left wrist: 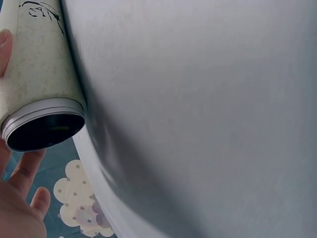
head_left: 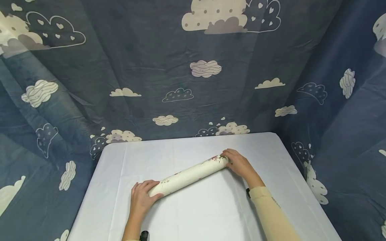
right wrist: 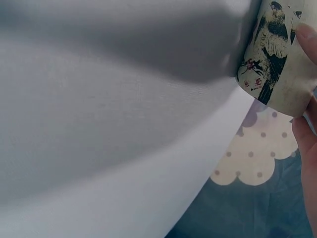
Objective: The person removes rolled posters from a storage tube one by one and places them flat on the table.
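Note:
A cream-coloured roll (head_left: pixel 188 176), printed with small floral motifs and looking like wallpaper, lies slantwise over the white table, its right end farther back. My left hand (head_left: pixel 141 198) grips its near left end, thumb on the front side and fingers over the back. At the far right end, my right hand (head_left: pixel 240 164) holds the roll between thumb and fingers. In the left wrist view the end of the roll (left wrist: pixel 44 74) shows layered edges around a dark hollow. A dark bird and red blossoms decorate the roll (right wrist: pixel 272 59) in the right wrist view.
The white-covered table (head_left: pixel 211 207) spreads under both arms, with rounded far corners. Dark blue curtain fabric (head_left: pixel 144 60) with cloud prints hangs behind it and along both sides. Shadows of the roll and arms fall on the cover.

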Motion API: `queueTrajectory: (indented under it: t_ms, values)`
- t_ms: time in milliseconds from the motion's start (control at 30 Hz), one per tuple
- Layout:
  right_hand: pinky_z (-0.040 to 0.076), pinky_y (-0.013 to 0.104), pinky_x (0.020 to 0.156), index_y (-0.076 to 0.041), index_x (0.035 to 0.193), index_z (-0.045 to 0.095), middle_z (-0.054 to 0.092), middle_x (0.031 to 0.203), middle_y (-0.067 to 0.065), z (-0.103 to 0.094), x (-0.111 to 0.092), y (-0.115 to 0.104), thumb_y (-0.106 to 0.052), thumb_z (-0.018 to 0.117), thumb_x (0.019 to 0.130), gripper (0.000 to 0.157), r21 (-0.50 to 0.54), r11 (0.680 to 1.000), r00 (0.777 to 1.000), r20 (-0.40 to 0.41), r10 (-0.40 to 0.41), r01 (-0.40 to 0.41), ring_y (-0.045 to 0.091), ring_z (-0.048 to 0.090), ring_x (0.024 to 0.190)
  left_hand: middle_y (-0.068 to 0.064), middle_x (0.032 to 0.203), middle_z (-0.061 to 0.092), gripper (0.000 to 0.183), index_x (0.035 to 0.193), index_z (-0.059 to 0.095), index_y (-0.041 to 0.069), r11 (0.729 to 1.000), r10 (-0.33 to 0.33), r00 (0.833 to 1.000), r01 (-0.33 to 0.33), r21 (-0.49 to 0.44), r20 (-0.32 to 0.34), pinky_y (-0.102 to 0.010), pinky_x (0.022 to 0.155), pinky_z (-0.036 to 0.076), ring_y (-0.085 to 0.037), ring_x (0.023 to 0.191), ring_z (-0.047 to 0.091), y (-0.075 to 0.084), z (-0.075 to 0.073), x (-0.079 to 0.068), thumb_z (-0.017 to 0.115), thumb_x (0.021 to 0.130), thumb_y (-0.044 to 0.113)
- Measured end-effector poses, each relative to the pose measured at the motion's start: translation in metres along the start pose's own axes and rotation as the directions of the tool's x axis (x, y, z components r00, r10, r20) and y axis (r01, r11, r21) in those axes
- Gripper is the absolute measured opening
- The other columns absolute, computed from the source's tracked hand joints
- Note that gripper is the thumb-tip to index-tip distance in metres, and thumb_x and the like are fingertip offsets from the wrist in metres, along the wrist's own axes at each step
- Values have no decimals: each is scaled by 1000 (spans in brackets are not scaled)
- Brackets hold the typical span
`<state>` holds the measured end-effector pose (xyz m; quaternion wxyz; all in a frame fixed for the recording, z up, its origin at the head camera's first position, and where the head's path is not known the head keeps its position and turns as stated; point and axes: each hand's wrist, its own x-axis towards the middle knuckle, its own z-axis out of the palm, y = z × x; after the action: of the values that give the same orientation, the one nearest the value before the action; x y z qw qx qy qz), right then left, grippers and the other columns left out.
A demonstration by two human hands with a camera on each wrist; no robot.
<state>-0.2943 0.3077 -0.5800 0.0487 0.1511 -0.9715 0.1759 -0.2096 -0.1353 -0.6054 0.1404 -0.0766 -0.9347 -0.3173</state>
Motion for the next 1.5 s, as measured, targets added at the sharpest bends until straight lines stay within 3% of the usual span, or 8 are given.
queueTrajectory:
  t_ms: [400, 633, 833, 1100, 1500]
  values:
    - [47, 53, 117, -14, 129, 70, 62, 149, 11, -2, 10, 5, -6, 86, 86, 47, 2, 1000, 1000, 4, -31, 31, 35, 54, 145, -9, 118, 78, 54, 112, 82, 17, 1000, 17, 999, -18, -2, -46, -65, 116, 33, -37, 115, 70, 5, 3, -5, 101, 62, 29]
    - [48, 55, 116, -13, 130, 70, 62, 149, 13, 2, 12, 5, -4, 86, 86, 48, -15, 999, 999, 10, -41, 41, 37, 53, 145, -8, 120, 78, 55, 113, 82, 18, 1000, -24, 999, 24, -5, -37, -62, 119, 33, -36, 118, 70, 7, 5, -11, 101, 63, 29]
    - [47, 57, 116, -11, 136, 68, 59, 153, 14, 5, 10, 1, -5, 85, 88, 51, -17, 1000, 1000, 7, -16, 16, 39, 49, 149, -6, 122, 78, 54, 115, 82, 20, 999, -42, 998, 43, 3, -45, -53, 102, 43, -32, 110, 69, 6, 6, -11, 100, 65, 31]
    - [41, 62, 120, -14, 140, 67, 59, 155, 14, 6, 5, -19, -12, 89, 86, 59, 88, 996, 999, -49, 24, -19, 42, 46, 151, -7, 124, 78, 56, 117, 81, 20, 999, -36, 997, 36, -6, -65, -50, 95, 43, -32, 110, 70, 4, 7, -10, 100, 65, 32]
    - [50, 63, 109, -22, 149, 61, 58, 156, 10, 3, -6, -57, -25, 87, 89, 66, 170, 985, 997, -78, -21, 34, 37, 52, 147, -6, 124, 78, 56, 118, 81, 21, 999, -47, 997, 46, -13, -60, -46, 90, 40, -32, 110, 70, 6, 7, -11, 99, 66, 32]
